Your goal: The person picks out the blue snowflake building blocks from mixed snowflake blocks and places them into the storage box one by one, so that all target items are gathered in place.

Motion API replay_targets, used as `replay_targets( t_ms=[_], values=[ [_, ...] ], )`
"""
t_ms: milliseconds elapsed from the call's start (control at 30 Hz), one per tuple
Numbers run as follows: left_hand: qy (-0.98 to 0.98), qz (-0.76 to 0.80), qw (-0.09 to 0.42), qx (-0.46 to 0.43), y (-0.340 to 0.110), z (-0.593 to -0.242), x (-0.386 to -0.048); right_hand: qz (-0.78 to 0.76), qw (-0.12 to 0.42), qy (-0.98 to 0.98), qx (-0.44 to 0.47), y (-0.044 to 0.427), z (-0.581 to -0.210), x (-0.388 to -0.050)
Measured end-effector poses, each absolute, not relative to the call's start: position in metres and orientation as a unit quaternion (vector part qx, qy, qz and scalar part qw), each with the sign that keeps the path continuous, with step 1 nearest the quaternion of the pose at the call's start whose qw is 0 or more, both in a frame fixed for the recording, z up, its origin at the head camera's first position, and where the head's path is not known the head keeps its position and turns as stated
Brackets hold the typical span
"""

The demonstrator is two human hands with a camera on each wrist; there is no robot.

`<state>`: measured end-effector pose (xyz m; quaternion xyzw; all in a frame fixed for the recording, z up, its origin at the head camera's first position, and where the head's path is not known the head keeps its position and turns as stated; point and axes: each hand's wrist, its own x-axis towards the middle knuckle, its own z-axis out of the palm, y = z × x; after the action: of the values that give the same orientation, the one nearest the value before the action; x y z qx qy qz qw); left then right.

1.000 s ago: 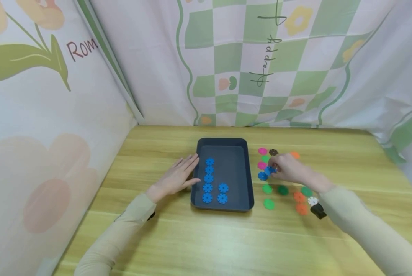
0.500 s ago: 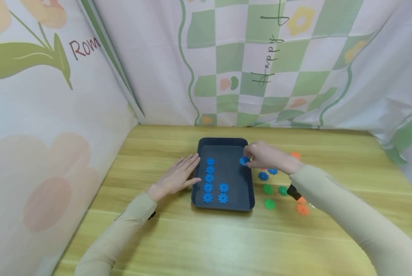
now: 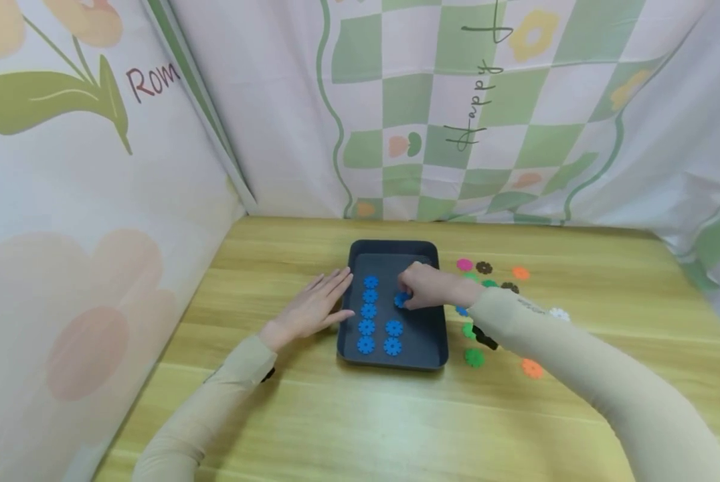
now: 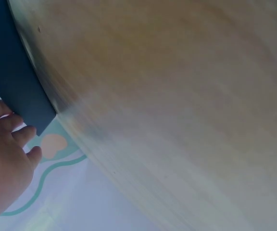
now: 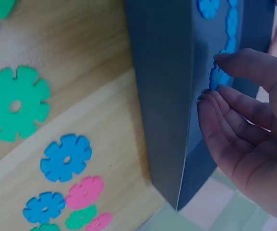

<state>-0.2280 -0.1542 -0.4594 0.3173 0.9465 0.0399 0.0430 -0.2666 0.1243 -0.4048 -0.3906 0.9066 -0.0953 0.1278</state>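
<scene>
My right hand [image 3: 427, 286] pinches a blue notched plastic disc [image 5: 219, 74] between thumb and fingertips, over the right half of the dark grey tray [image 3: 421, 338]. Inside the tray a column of several blue discs [image 3: 368, 310] lies along the left side. Two more blue discs [image 3: 393, 337] lie side by side with the lower end of that column. My left hand [image 3: 308, 308] rests with straight fingers against the tray's left rim; the left wrist view shows its fingers [image 4: 24, 136] beside the tray's outer wall [image 4: 13, 62].
Right of the tray, loose discs lie on the wooden table [image 3: 360, 422]: pink [image 3: 464, 265], brown [image 3: 484, 268], orange [image 3: 531, 368], white [image 3: 559, 314] and green [image 3: 474, 357]. The right forearm covers some. Blue discs [image 5: 66, 158] lie there too. A patterned curtain [image 3: 408, 100] hangs behind.
My right hand has carried a blue disc from the loose discs on the right, over the tray's right rim, to its middle. The left hand has stayed at the tray's left rim.
</scene>
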Motion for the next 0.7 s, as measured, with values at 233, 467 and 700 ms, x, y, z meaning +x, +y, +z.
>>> replay_targets(
  t_ms=[233, 467, 700],
  values=[
    [0.947, 0.045, 0.049, 0.313, -0.153, -0.459, -0.229, -0.084, 0.142, 0.903, -0.397, 0.113, -0.413, -0.264],
    [0.948, 0.042, 0.049, 0.312, -0.153, -0.459, -0.228, -0.081, 0.152, 0.904, -0.391, 0.11, -0.417, -0.26],
    [0.947, 0.051, 0.046, 0.315, -0.154, -0.458, -0.228, -0.083, 0.147, 0.904, -0.392, 0.109, -0.416, -0.256]
  ],
)
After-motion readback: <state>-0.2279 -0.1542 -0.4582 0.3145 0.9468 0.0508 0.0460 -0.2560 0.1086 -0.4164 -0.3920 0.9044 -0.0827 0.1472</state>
